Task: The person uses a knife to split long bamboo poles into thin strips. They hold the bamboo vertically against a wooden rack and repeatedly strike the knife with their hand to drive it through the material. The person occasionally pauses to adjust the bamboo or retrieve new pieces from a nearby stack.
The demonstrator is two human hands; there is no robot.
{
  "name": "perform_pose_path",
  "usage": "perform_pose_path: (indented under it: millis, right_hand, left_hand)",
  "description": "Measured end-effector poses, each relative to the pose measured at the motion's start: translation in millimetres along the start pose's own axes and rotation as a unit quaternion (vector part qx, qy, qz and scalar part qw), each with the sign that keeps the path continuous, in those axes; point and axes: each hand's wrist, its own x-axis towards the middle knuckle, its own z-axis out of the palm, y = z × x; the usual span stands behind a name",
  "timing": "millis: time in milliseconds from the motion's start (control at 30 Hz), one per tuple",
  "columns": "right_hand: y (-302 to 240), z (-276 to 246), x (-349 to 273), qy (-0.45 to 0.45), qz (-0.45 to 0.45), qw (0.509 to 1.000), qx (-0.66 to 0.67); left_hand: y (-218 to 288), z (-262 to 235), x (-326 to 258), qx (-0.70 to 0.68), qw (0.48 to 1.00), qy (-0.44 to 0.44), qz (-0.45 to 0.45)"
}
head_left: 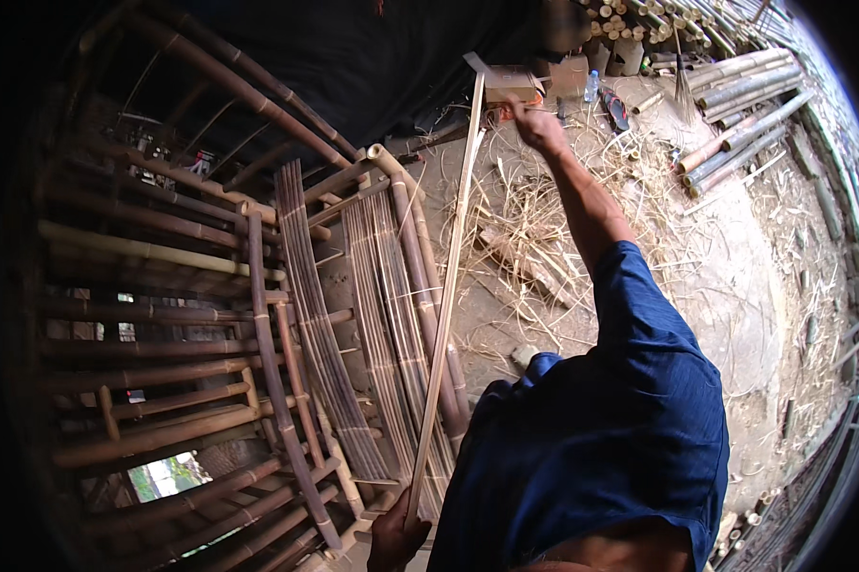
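Observation:
A long, pale split bamboo strip (pixel 458 234) slants across the middle of the view. Its near end is gripped by my left hand (pixel 398 536), low in the view beside the slatted bamboo. My right arm reaches far forward, and my right hand (pixel 538 127) is closed around the handle of a knife. The knife's grey blade (pixel 475 64) lies at the strip's far end; whether it touches the strip I cannot tell. Left of the strip are bamboo slat panels (pixel 317 296), made of narrow brown strips laid side by side.
Bamboo frames (pixel 153 250) fill the left side. Pale shavings (pixel 520 214) litter the ground ahead. Beyond them are a cardboard box (pixel 511 82), a plastic bottle (pixel 593 87) and a sandal (pixel 614 111). Bamboo poles (pixel 749 91) lie stacked at the far right.

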Motion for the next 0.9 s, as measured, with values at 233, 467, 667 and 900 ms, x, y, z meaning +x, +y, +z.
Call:
perform_pose_path:
  millis: [233,467,667,900]
  right_hand:
    - [-51.9,71.0,-103.6,-0.152,0.124,0.944,0.265]
    - [-149.4,109.0,-394.4,-0.472,0.128,0.751,0.442]
    - [-191.1,89.7,-494.3,-0.457,0.103,0.659,0.588]
    - [-217.9,118.1,-536.4,-0.319,0.221,0.646,0.658]
  left_hand:
    - [33.1,-85.7,-25.0,0.275,0.893,0.342,0.101]
    - [107.0,-165.3,15.9,0.021,0.795,0.561,0.231]
    - [64.6,-61.3,42.3,-0.259,0.785,0.475,0.302]
    - [-72.3,65.9,-9.2,-0.409,0.846,0.291,0.181]
